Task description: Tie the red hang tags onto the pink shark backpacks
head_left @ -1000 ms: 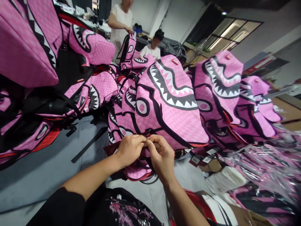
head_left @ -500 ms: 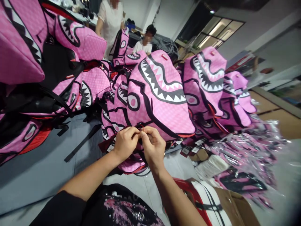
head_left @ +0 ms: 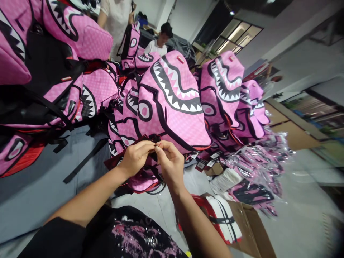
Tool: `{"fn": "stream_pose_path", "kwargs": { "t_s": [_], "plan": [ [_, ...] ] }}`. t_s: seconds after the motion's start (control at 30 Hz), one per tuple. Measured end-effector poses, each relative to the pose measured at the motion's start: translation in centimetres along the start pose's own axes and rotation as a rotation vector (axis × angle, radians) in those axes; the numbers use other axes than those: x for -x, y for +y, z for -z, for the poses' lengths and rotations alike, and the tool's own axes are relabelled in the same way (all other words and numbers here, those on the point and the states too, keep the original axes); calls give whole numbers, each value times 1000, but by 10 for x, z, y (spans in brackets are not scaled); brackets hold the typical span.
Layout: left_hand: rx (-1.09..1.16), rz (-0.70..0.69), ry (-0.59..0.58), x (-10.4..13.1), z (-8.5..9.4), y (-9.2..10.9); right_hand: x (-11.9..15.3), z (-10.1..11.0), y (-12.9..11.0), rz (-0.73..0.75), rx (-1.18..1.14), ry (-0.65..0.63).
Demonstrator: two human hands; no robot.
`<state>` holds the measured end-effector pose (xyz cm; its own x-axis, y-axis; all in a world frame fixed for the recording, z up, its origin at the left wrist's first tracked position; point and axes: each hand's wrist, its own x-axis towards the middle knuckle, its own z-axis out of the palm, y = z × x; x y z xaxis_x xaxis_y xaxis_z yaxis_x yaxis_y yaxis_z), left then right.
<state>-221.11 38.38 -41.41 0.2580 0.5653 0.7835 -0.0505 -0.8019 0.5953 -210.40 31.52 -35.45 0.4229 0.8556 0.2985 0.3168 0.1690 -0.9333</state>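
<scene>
My left hand [head_left: 135,157] and my right hand [head_left: 170,160] meet fingertip to fingertip at the lower edge of a large pink backpack [head_left: 177,123] with a shark-mouth print. Both are closed in a pinch on a thin red string [head_left: 159,143], which shows as a small loop between the fingers. Just above the fingertips is a small black part of the bag. A dark red tag [head_left: 109,163] shows beside my left wrist. The string's ends are hidden by my fingers.
More pink backpacks [head_left: 221,86] stand behind, to the right and at the left. Plastic-wrapped pink bags [head_left: 255,161] lie at the right. Below them is a cardboard box [head_left: 255,229] beside a white bundle [head_left: 224,218]. Two people in white are at the back.
The view has shifted, so the bags appear further left. My hands remain pinched together at the string. The standing person at the back now has a hand raised.
</scene>
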Motion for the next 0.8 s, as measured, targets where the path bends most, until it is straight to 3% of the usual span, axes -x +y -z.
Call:
{"fn": "stream_pose_path", "kwargs": {
  "t_s": [0.1,0.3,0.4,0.47,0.63,0.8],
  "plan": [
    [-72,-39,29,-9,1,3,-5,5,-7,-50,-61,4],
    [-23,184,119,-22,-3,17,-21,24,-14,-228,-297,-187],
    [97,274,179,-27,-5,18,-29,30,-20,-200,-297,-253],
    [115,269,190,-28,-4,20,-32,29,-24,-162,-283,-244],
    [-56,133,82,-27,3,22,-29,18,-21,-136,-228,-169],
    [-6,193,-14,-31,7,16,-23,1,-15,-83,-156,-18]
  ]
}}
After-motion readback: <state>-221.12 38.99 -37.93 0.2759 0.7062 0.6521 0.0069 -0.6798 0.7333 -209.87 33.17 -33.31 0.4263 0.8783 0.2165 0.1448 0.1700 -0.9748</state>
